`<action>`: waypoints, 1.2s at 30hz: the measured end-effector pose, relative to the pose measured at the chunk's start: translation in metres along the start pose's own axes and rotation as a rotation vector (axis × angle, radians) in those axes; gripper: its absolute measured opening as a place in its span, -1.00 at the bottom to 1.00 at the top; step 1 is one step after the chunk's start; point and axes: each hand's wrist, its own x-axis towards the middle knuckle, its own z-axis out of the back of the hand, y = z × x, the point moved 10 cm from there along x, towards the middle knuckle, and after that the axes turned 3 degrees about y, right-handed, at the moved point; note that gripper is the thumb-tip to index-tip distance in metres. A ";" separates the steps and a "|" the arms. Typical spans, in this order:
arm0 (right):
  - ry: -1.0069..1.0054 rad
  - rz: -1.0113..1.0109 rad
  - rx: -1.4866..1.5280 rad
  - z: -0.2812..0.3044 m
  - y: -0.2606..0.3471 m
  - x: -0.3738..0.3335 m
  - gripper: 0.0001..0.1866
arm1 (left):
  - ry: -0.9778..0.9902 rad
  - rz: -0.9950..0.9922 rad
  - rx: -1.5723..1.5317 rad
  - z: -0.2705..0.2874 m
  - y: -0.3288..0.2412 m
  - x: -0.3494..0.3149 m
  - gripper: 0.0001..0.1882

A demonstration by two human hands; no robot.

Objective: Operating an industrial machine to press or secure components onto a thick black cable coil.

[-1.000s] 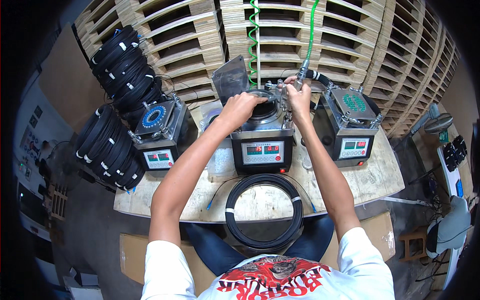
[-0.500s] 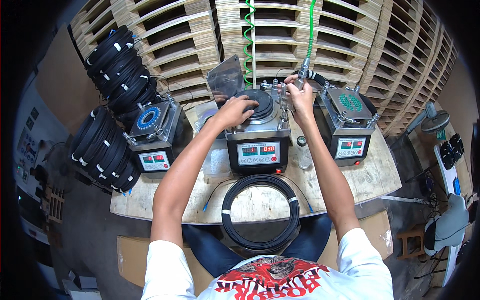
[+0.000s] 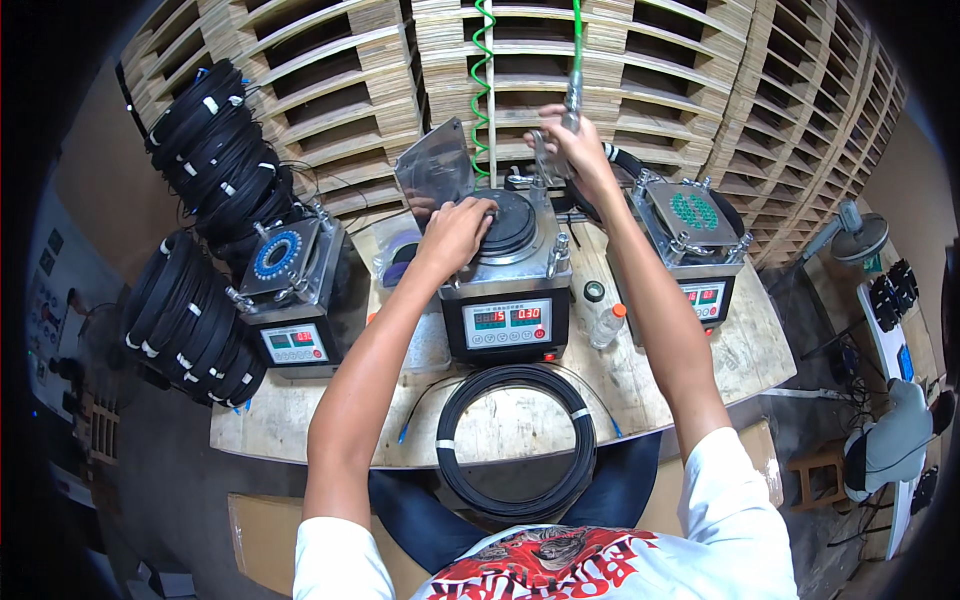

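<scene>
My right hand (image 3: 582, 150) is closed round the body of a metal air blow gun (image 3: 573, 105) on a green hose. It is raised behind the middle bench machine (image 3: 462, 328), and the gun's front end is smeared by motion. My left hand (image 3: 455, 235) rests at the left edge of the black round pad (image 3: 512, 222) on top of that machine. Its fingers are slightly bent on the pad, and the thumb side is partly hidden. A clear hinged cover (image 3: 432, 165) stands raised behind my left hand. On the table's front edge lies a black cable coil (image 3: 447, 480) with white ties.
A polishing machine with a blue ring of connectors (image 3: 278, 256) stands left; another with green connectors (image 3: 694, 211) stands right. A small bottle with an orange cap (image 3: 607, 328) is beside the middle machine. Stacked cable coils (image 3: 190, 310) rise at left; wooden pallets (image 3: 360, 80) line the back.
My right hand has lifted the air blow gun up and away from the middle machine. My left hand has drawn back from the pad's middle to its left edge. The view has shifted slightly.
</scene>
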 end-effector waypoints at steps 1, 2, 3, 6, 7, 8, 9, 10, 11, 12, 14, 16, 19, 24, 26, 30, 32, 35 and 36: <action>0.031 -0.003 -0.008 -0.003 -0.006 0.017 -0.76 | 0.001 0.019 -0.018 0.001 0.002 -0.001 -0.77; 0.057 0.001 -0.023 0.000 -0.009 0.037 -0.75 | -0.004 0.029 -0.040 0.002 0.000 0.003 -0.78; 0.071 0.037 -0.173 0.003 -0.010 0.054 -0.75 | -0.006 0.040 -0.038 0.002 -0.003 0.004 -0.81; 0.115 0.230 -0.567 0.018 -0.024 0.114 -0.79 | -0.012 0.033 0.012 0.004 -0.014 0.006 -0.80; 0.113 0.119 -0.728 0.021 -0.038 0.125 -0.72 | -0.016 0.020 0.019 0.006 -0.014 0.005 -0.80; 0.108 0.005 -0.888 0.026 -0.052 0.135 -0.64 | -0.019 0.019 0.019 0.007 -0.014 0.005 -0.80; 0.040 -0.037 -1.053 0.033 -0.057 0.144 -0.53 | -0.021 0.020 0.014 0.006 -0.013 0.005 -0.80; 0.017 -0.071 -1.076 0.035 -0.066 0.145 -0.51 | -0.018 0.028 0.013 0.007 -0.012 0.003 -0.80; 0.020 -0.070 -1.121 0.033 -0.070 0.150 -0.51 | 0.003 0.051 0.013 0.005 -0.011 0.003 -0.79; 0.022 -0.071 -1.167 0.033 -0.075 0.154 -0.51 | 0.003 0.052 0.011 0.005 -0.011 0.005 -0.79; 0.033 -0.172 -1.129 0.031 -0.089 0.155 -0.45 | 0.034 0.043 0.052 0.006 -0.011 0.004 -0.77; 0.037 -0.272 -1.091 0.035 -0.106 0.153 -0.40 | 0.052 0.048 0.055 0.005 -0.010 0.004 -0.76; -0.060 -0.166 -0.956 0.046 -0.106 0.157 -0.41 | 0.047 0.047 0.049 0.005 -0.010 0.005 -0.76; -0.162 0.094 -1.093 0.047 -0.107 0.155 -0.52 | 0.073 0.095 0.038 0.004 -0.009 0.005 -0.78; -0.121 -0.007 -0.980 0.060 -0.120 0.158 -0.57 | 0.013 0.082 0.016 0.011 -0.012 0.006 -0.82; -0.047 -0.011 -0.876 0.046 -0.122 0.145 -0.61 | 0.026 0.126 -0.023 0.007 0.002 -0.001 -0.85; -0.053 -0.057 -0.732 0.061 -0.118 0.138 -0.62 | -0.003 0.103 -0.040 0.006 0.001 0.004 -0.86; -0.057 -0.092 -0.699 0.066 -0.101 0.109 -0.58 | 0.025 0.168 -0.103 0.000 0.008 0.004 -0.84; -0.049 -0.043 -0.759 0.069 -0.089 0.098 -0.58 | 0.023 0.192 -0.153 -0.004 0.012 0.005 -0.84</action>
